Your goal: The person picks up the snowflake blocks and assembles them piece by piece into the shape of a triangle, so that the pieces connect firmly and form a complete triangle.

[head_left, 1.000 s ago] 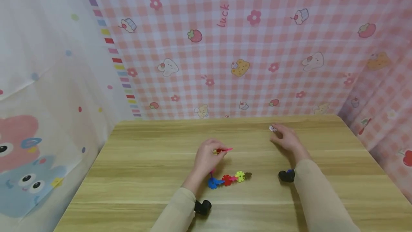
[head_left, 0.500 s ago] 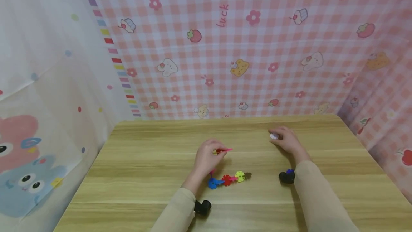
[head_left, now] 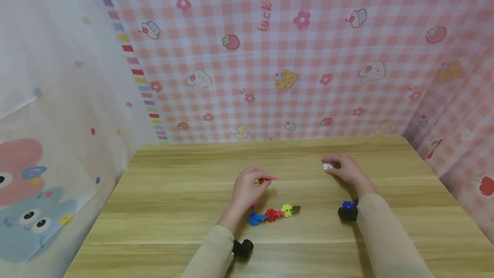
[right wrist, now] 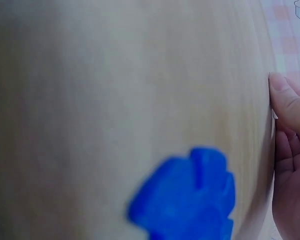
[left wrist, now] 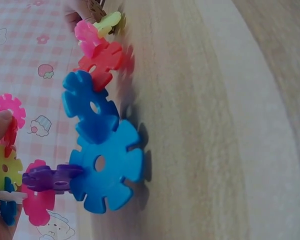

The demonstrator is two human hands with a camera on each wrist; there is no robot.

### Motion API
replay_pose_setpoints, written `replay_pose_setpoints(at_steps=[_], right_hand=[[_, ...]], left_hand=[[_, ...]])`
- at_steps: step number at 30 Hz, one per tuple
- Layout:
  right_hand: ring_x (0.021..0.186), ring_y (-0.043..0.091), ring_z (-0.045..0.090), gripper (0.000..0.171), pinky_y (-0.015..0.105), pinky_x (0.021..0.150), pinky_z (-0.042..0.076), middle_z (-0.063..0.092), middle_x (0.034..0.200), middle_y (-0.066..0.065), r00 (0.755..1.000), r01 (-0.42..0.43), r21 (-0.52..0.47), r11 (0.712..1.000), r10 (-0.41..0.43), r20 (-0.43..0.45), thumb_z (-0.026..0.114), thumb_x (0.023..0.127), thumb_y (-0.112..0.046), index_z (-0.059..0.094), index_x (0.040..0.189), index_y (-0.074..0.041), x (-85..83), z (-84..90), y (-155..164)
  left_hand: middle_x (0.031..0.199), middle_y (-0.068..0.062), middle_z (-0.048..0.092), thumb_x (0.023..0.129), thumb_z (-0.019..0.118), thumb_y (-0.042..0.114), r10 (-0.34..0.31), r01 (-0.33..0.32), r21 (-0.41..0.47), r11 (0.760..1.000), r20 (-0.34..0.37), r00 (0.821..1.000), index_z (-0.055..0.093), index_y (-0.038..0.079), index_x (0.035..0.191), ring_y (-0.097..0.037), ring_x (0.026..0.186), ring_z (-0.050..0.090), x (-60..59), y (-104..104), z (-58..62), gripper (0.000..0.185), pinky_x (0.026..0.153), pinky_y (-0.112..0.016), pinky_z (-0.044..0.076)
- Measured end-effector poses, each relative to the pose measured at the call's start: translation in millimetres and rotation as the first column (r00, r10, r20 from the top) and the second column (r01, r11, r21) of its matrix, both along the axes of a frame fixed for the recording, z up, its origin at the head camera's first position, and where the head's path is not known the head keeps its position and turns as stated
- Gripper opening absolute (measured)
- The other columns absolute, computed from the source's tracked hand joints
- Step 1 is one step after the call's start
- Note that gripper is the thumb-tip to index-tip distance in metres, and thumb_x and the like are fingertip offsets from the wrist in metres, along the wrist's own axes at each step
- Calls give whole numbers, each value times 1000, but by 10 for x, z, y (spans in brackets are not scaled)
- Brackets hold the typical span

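My left hand (head_left: pixel 250 185) pinches a small red flower-shaped plastic disc (left wrist: pixel 10 134), with a pink disc (left wrist: pixel 10 107) joined at its tip. From there a chain of slotted interlocking discs runs past a yellow disc (left wrist: pixel 4 164) and a purple disc (left wrist: pixel 52 177) to a large blue disc (left wrist: pixel 110 170) close to the table. It continues through a red disc (head_left: pixel 271 215) and a yellow-green disc (head_left: pixel 287 210) to a brown disc (head_left: pixel 296 209). Toward the back right, my right hand (head_left: pixel 347 170) holds a white disc (head_left: pixel 328 166) at its fingertips; something dark shows between thumb and finger.
Dark-blue slotted pieces (head_left: pixel 348 204) sit beside the right wrist camera (head_left: pixel 348 214); one blue piece (right wrist: pixel 190 195) looms large in the right wrist view. The wooden table (head_left: pixel 162 200) ends at a pink checked curtain (head_left: pixel 247 67) behind.
My right hand has drawn the white disc a little toward me from the back of the table. The left hand and the chain stay put; the view has shifted slightly.
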State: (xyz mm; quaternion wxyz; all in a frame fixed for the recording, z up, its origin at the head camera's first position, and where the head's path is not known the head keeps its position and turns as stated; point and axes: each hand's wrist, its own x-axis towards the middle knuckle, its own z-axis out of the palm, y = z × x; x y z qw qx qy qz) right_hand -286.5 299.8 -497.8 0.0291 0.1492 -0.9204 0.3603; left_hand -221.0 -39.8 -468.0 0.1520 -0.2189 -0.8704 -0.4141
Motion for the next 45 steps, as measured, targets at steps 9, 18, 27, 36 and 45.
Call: replay_pose_setpoints(at_steps=[9,18,27,36,45], right_hand=[[89,31,55,20,44,81,45,61,99,18,999,41,11,999,-41,-7,79,83,-7,70,98,2,43,38,-71],[107,42,59,19,57,97,43,66,115,24,986,133,-1,991,-132,100,68,92,-8,72,109,0,151,134,-163],[79,18,63,21,29,72,53,69,90,9,971,132,-179,975,-91,222,71,92,-11,68,106,4,268,248,-497],[81,23,62,22,37,73,56,66,91,10,960,112,-368,923,-4,280,68,92,-8,69,111,4,410,269,-960],[78,18,64,21,29,71,56,69,91,9,973,29,-429,903,73,219,67,92,-4,69,111,5,479,202,-1131]], left_hand=[[94,2,69,84,80,8,1,-2,-22,1000,-4,1000,79,11,89,-15,88,62,-6,-16,-1,6,78,-29,54],[93,1,69,83,80,6,-5,4,-14,1000,-23,1000,78,11,87,-16,89,63,-14,-29,1,7,79,-30,54],[94,2,69,84,79,7,-3,3,-2,1000,2,1000,78,11,87,-15,90,63,-30,-31,-26,5,80,-30,54],[92,1,69,82,80,5,3,-4,-19,1000,-29,1000,78,11,86,-16,88,64,-16,-16,4,6,79,-31,54],[92,1,69,82,80,5,-9,8,-16,1000,-18,1000,78,11,85,-16,89,64,-18,0,-7,7,82,-32,53]])
